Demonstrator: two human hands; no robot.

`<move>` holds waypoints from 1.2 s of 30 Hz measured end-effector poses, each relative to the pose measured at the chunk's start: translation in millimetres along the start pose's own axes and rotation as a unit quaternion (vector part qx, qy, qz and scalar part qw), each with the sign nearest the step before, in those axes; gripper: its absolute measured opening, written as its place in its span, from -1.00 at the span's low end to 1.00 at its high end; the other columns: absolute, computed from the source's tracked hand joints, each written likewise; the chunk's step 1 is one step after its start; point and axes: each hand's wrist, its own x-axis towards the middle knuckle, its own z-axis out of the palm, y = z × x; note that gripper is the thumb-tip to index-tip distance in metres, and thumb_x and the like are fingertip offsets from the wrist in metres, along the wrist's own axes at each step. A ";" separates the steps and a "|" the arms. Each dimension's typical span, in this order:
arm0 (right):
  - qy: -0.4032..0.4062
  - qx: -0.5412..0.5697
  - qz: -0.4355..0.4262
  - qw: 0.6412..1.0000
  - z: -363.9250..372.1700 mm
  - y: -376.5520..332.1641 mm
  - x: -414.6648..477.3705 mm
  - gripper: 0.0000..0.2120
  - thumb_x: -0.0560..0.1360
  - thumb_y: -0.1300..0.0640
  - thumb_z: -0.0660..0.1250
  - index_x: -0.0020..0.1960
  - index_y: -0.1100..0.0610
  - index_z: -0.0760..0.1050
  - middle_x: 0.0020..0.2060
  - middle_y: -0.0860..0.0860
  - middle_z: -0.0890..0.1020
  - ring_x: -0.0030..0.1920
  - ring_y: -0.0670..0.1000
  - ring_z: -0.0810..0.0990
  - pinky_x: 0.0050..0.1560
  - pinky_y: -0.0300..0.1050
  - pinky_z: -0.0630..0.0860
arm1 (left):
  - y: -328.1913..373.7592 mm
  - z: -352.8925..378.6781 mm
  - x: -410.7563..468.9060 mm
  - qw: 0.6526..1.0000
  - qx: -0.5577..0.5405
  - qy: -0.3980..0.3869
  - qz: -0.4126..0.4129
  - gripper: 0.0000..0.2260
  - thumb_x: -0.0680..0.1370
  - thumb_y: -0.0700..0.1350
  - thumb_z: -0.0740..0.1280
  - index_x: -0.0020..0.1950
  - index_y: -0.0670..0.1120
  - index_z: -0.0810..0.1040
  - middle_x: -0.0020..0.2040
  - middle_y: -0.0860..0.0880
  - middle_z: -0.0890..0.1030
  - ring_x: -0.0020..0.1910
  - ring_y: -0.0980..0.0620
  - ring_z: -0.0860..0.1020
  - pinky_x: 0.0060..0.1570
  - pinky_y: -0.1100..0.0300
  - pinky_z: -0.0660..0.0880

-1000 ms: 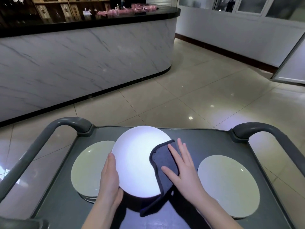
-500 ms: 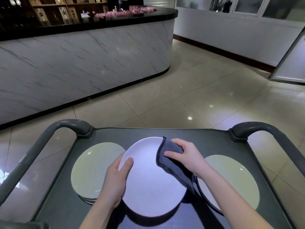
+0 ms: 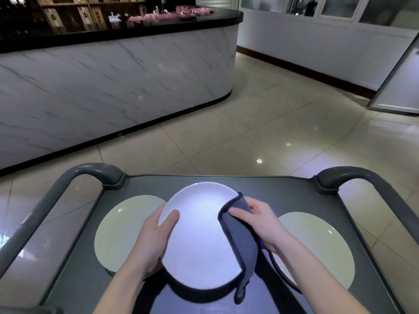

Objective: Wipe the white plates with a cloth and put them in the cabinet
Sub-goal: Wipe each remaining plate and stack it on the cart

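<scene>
Head cam: left hand point(image 3: 151, 241) gripping white plate point(image 3: 199, 236) rim over cart point(image 3: 283, 189), right hand point(image 3: 260, 220) pinching grey cloth point(image 3: 240, 241) around opposite edge, wiping. Plate stacks point(image 3: 122, 232) sitting both sides, looks like plenty left; cabinet not showing, nothing shelved yet.

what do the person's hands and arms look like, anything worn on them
The left hand and right hand are bare: no gloves, no rings that show. The left forearm and right forearm are bare too, with no sleeve or watch in view. A small purple bit shows by the right wrist; whether it is worn cannot be told.
</scene>
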 end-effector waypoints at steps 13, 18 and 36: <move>0.145 0.219 0.041 0.964 8.3 -3.6 9.6 -0.88 0.56 0.13 0.37 0.01 0.16 0.64 -0.12 0.06 0.74 -0.13 0.00 0.69 -0.20 -0.19 0.59 | -12.0 23.7 9.7 0.991 -0.072 0.110 0.017 -0.86 0.63 0.00 0.32 -0.05 0.03 0.64 -0.07 0.01 0.72 -0.09 -0.07 0.64 -0.11 0.08 0.57; 0.162 0.335 0.071 0.925 33.4 17.1 -1.9 -0.81 0.60 0.19 0.29 0.17 0.23 0.57 0.04 0.15 0.71 0.05 0.11 0.69 0.05 -0.03 0.59 | -9.9 46.2 12.8 0.974 -0.136 0.182 -0.006 -0.81 0.67 0.03 0.25 0.24 0.06 0.56 0.13 0.07 0.67 0.15 0.00 0.63 0.21 -0.03 0.55; -0.049 -0.164 -0.067 0.983 4.8 -30.0 16.0 -0.88 0.53 0.08 0.39 -0.14 0.12 0.62 -0.32 -0.01 0.56 -0.28 -0.10 0.45 -0.24 -0.16 0.34 | 16.5 14.5 15.2 0.971 0.172 -0.015 0.163 -0.72 0.65 -0.14 0.30 -0.04 0.26 0.65 -0.09 0.17 0.71 -0.14 0.25 0.64 -0.24 0.47 0.45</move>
